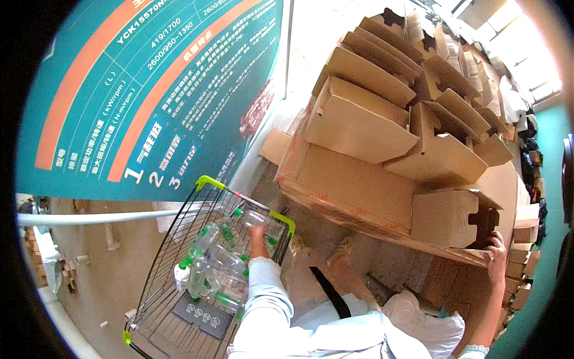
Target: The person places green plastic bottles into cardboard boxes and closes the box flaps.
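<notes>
My left hand [258, 233] reaches into a shopping cart [152, 281] and is closed on a clear plastic bottle [253, 219] with a green cap. Several more clear bottles [224, 258] with green caps lie heaped in the wire basket below it. Over on the right, my right hand [496, 256] grips the edge of a small open cardboard box [439, 218]. That box lies at the near edge of a large cardboard surface, its open end facing right. Its inside is dark, so its contents cannot be made out.
Rows of open cardboard boxes [365, 119] stand on the large carton [353, 185] ahead. A teal printed board [197, 78] rises behind the cart at left, with a white rail [95, 218] below it. A white bag [421, 317] lies near my legs. More cartons line the right wall.
</notes>
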`<state>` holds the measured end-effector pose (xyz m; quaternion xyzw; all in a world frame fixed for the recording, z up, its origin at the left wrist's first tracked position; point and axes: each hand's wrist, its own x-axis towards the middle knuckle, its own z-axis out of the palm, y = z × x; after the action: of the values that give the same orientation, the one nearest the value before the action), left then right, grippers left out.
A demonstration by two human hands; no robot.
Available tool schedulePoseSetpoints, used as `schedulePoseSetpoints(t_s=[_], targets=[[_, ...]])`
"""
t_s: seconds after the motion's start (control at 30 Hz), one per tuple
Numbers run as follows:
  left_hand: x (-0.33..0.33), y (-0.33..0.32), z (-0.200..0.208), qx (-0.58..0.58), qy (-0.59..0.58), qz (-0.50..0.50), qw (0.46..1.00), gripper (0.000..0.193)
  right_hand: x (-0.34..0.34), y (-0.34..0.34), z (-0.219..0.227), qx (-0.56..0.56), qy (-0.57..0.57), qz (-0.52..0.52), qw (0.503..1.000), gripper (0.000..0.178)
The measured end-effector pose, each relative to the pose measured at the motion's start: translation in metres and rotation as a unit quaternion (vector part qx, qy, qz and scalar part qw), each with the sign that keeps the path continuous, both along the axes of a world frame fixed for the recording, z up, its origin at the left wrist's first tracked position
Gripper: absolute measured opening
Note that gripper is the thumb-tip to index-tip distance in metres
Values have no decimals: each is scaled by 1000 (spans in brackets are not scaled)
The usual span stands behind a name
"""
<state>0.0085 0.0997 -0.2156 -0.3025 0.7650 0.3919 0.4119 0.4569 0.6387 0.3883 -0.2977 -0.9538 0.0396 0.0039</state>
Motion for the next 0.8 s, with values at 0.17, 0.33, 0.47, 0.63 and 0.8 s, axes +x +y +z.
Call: schedulePoseSetpoints(t_s=[0.17, 0.33, 0.47, 0.63, 0.8], targets=[[29, 19, -14, 141, 110, 264, 948, 74, -16, -6, 8, -2, -20, 3, 1000, 24], [6, 0, 45, 166, 73, 319, 930, 58, -36, -9, 8, -6, 22, -3, 1000, 17], [11, -44, 124, 328, 88, 374, 863, 38, -44, -12, 15, -8, 7, 2, 1000, 11], [41, -94, 227, 432, 278, 276, 813, 27, -38, -4, 22, -23, 6, 60, 998, 8], [68, 62, 468, 420, 491, 88, 758, 77, -31, 17, 17, -26, 46, 183, 982, 9]])
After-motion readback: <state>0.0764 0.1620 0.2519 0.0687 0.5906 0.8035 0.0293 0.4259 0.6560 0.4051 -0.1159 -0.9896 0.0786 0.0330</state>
